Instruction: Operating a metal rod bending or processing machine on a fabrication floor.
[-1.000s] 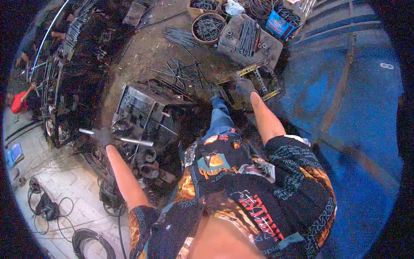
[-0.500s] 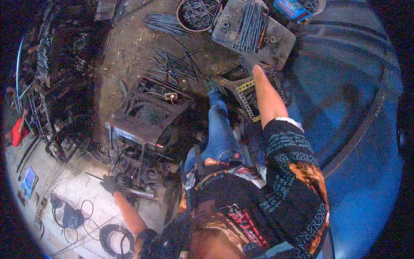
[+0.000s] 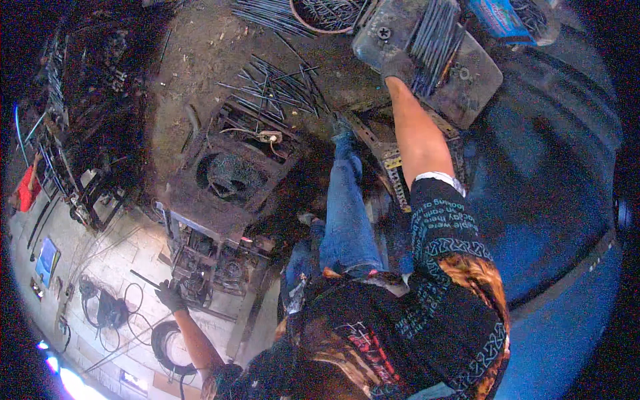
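My left hand, in a dark glove, is closed around a thin metal rod at the near left of a dark, greasy machine. One end of the rod sticks out to the left of the fist. Stretched far forward, my right hand, also gloved, is at the left side of a bundle of metal rods. The bundle lies on a worn grey board, which sits on a metal frame. The fingers of my right hand are too dark to make out.
Loose rods lie scattered on the dirt floor ahead. A round basket of metal pieces and a blue package stand at the far side. Coiled cable lies at lower left. At far left is another person's red sleeve.
My view has shifted, so the board and rods appear farther right. My right hand has moved from the near end of the bundle to its left side. My left hand stays by the machine.
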Demonstrator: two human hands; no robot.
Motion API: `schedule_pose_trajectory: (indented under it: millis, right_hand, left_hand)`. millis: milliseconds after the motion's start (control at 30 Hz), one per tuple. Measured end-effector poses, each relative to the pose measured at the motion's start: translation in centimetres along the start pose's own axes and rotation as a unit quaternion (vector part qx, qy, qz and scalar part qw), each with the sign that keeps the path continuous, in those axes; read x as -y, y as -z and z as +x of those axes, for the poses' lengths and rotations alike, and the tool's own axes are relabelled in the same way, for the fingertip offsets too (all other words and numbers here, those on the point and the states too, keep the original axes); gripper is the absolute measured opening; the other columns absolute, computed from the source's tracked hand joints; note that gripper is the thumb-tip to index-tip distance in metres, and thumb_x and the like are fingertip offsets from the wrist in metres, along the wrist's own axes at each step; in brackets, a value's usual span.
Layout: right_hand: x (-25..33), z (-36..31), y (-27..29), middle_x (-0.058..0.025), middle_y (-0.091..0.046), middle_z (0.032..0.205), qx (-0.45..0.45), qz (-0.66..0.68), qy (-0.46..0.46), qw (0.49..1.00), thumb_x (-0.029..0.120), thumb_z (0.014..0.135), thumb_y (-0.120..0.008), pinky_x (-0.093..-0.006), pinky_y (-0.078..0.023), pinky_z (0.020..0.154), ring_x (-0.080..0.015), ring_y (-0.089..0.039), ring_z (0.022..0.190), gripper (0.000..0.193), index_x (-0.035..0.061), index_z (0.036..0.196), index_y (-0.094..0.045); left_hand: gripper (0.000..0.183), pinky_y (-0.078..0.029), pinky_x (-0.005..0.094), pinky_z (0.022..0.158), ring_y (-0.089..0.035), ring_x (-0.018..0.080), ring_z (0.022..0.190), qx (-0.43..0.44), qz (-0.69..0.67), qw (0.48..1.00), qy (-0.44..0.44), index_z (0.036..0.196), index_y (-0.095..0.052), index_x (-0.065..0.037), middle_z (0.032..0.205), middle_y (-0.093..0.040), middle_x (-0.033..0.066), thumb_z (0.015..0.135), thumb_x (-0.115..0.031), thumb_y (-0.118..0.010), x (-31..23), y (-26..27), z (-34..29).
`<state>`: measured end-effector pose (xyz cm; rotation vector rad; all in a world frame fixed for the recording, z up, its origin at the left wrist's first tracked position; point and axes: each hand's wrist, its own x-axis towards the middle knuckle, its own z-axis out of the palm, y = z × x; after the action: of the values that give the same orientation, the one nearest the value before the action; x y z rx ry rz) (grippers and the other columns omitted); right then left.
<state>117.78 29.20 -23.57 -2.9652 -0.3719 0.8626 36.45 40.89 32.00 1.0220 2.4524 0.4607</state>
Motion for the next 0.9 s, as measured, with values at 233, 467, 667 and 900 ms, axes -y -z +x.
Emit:
schedule_pose_trajectory:
  millis: [233, 467, 667, 900]
  right_hand:
    - [-2.6, 5.6, -4.5, -0.0140, -0.070, 0.106, -0.014, 0.024, 0.060, 0.998, 0.039, 0.088, -0.059, -0.0467, -0.051, 0.086, -0.0346, -0.067, 0.093, 0.036, 0.0085, 0.103, -0.072]
    - [-3.6, -10.5, 1.5, -0.0107, -0.068, 0.102, -0.152, 0.246, 0.129, 0.949, 0.034, 0.099, -0.047, -0.0385, -0.050, 0.071, -0.0262, -0.061, 0.098, 0.038, 0.0030, 0.108, -0.068]
    - [1.1, -26.5, 14.0, 0.0038, -0.056, 0.074, 0.001, 0.443, 0.149, 0.884, 0.036, 0.098, -0.055, -0.0244, -0.037, 0.052, -0.0079, -0.049, 0.065, 0.033, 0.0055, 0.104, -0.066]
    - [6.4, -38.3, 21.1, 0.0025, -0.055, 0.071, 0.241, 0.382, 0.271, 0.850, 0.022, 0.096, -0.059, -0.0278, -0.040, 0.056, -0.0070, -0.049, 0.064, 0.020, 0.0041, 0.095, -0.067]
  left_hand:
    - [0.059, -0.056, 0.0390, 0.073, -0.062, 0.0288, 0.094, -0.020, -0.010, 1.000, 0.016, 0.137, -0.023, 0.005, 0.120, -0.055, 0.0226, 0.097, -0.027, -0.051, 0.3, 0.0, -0.2]
    - [0.028, -0.050, 0.0456, 0.072, -0.059, 0.0405, 0.090, -0.012, 0.630, 0.696, -0.346, 0.092, -0.061, -0.003, 0.103, -0.056, 0.0231, 0.088, -0.030, -0.064, 7.3, 3.5, 7.7]
    - [0.061, -0.048, 0.0447, 0.087, -0.056, 0.0377, 0.112, -0.024, 0.279, 0.922, -0.268, 0.153, -0.028, -0.011, 0.129, -0.051, 0.0263, 0.098, -0.027, -0.048, 7.7, 0.2, 5.9]
    - [0.042, -0.047, 0.0494, 0.091, -0.057, 0.0445, 0.111, -0.116, 0.314, 0.929, -0.155, 0.131, -0.054, -0.011, 0.123, -0.056, 0.0290, 0.096, -0.034, -0.048, 5.2, -3.2, -0.8]
